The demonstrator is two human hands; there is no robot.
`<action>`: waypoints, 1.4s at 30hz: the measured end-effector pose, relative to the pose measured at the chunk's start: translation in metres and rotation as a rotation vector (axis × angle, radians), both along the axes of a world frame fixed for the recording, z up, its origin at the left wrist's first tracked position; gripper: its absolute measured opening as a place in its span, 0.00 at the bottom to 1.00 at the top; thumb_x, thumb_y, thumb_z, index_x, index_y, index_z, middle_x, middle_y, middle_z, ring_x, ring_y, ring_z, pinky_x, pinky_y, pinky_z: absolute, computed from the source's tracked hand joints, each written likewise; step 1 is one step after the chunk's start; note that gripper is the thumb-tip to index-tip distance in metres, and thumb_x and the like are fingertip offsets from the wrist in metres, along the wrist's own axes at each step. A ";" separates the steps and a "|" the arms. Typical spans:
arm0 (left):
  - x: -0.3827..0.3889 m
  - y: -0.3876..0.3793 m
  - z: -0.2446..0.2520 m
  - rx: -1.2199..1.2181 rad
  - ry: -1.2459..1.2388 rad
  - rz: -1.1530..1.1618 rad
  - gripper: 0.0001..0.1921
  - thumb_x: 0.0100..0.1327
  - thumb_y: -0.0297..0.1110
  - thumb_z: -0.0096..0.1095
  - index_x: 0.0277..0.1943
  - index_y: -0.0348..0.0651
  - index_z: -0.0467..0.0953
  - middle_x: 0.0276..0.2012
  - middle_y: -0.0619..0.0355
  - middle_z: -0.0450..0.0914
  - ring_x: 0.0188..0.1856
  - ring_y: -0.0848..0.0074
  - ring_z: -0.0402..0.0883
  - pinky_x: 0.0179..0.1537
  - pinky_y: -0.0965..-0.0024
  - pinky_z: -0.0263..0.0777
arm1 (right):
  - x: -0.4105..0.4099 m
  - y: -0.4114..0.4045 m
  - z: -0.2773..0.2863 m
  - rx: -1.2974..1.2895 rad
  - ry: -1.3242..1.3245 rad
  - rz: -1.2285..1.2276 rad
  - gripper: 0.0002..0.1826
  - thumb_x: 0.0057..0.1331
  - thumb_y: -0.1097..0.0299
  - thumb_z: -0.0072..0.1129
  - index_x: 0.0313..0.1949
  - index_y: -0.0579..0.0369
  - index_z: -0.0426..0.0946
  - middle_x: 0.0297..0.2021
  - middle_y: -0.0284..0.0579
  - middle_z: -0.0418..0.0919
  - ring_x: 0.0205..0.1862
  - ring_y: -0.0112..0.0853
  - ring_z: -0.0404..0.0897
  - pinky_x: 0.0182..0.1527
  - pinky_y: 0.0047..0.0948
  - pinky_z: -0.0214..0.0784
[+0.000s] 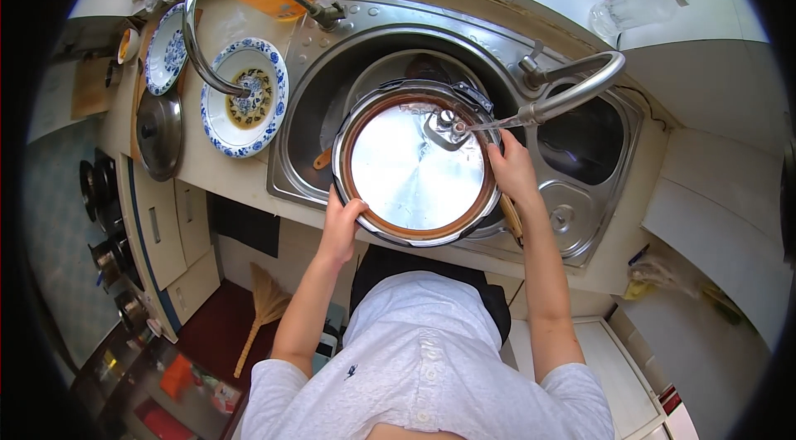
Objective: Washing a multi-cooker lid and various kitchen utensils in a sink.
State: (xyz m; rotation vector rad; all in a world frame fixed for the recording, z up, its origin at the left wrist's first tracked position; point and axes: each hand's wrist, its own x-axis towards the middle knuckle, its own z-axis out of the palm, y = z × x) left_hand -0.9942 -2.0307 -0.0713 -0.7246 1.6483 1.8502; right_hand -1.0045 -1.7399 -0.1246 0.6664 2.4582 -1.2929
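Both my hands grip a pressure cooker lid (416,172), held underside up over the sink basin (305,123). My left hand (341,225) has the lower left rim, with the thumb over the edge. On the right rim is my right hand (515,169). A brown sealing ring (362,203) runs around inside the rim. Water from the right faucet (578,91) streams onto the valve fitting (449,126) of the lid. Beneath the lid, a large metal vessel (373,70) sits in the basin, mostly hidden.
A second faucet (196,42) arches over a blue-and-white plate (214,129) holding brown liquid. Left of it are another patterned plate (163,60) and a pot lid (158,135). A wooden handle (512,219) lies near my right wrist. A plastic bottle (637,7) lies behind the sink.
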 end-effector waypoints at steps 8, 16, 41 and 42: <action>-0.008 0.006 -0.053 0.262 -0.209 -0.008 0.17 0.67 0.34 0.50 0.55 0.36 0.67 0.43 0.58 0.77 0.42 0.78 0.77 0.42 0.73 0.73 | 0.002 0.011 0.059 0.185 -0.016 0.052 0.23 0.61 0.66 0.43 0.55 0.63 0.68 0.41 0.65 0.77 0.43 0.57 0.76 0.47 0.49 0.67; -0.020 0.041 -0.102 0.416 -0.364 0.039 0.19 0.69 0.44 0.52 0.55 0.38 0.70 0.50 0.56 0.77 0.50 0.70 0.78 0.50 0.65 0.75 | 0.016 0.009 0.073 0.306 0.257 0.052 0.27 0.61 0.73 0.46 0.61 0.59 0.60 0.49 0.59 0.73 0.43 0.55 0.76 0.45 0.47 0.69; -0.048 0.039 -0.042 -0.028 0.204 0.065 0.25 0.67 0.31 0.51 0.65 0.33 0.57 0.54 0.50 0.71 0.55 0.71 0.70 0.58 0.70 0.62 | 0.048 -0.007 -0.059 -0.699 0.089 -0.579 0.12 0.67 0.71 0.52 0.49 0.61 0.71 0.39 0.39 0.78 0.39 0.23 0.74 0.44 0.24 0.67; -0.045 0.038 -0.046 -0.036 0.167 0.065 0.26 0.68 0.32 0.50 0.66 0.34 0.55 0.56 0.49 0.70 0.57 0.71 0.69 0.58 0.70 0.61 | 0.046 -0.006 -0.051 -0.671 0.102 -0.570 0.12 0.68 0.72 0.52 0.49 0.62 0.71 0.39 0.39 0.78 0.39 0.22 0.74 0.43 0.24 0.67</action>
